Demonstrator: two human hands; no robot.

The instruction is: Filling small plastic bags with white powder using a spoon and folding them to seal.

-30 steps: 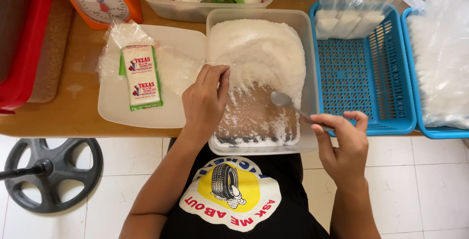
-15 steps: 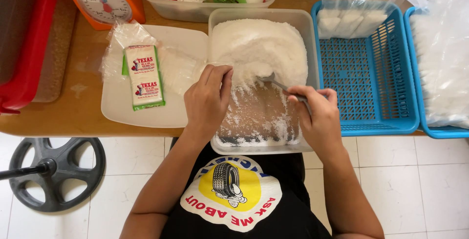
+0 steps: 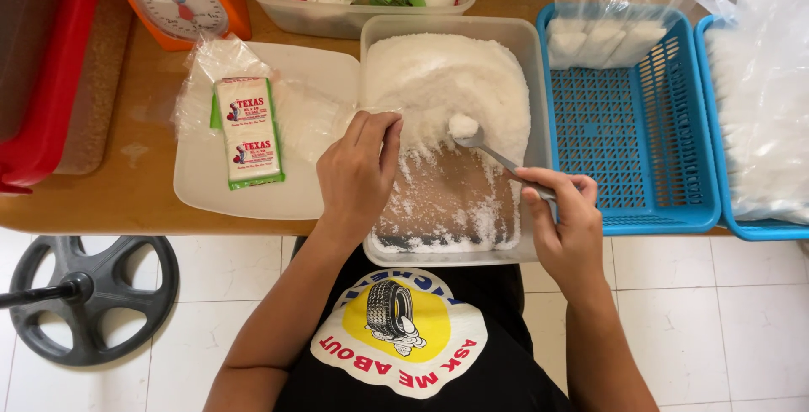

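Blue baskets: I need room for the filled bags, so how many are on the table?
2. One blue basket stands just right of the grey tub of white grains; a second blue basket sits against its right side, cut off by the frame edge.

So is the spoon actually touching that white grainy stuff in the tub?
Touching. The head view shows the spoon, held by the right hand, carrying a heap of the white granules in its bowl, right against the pile.
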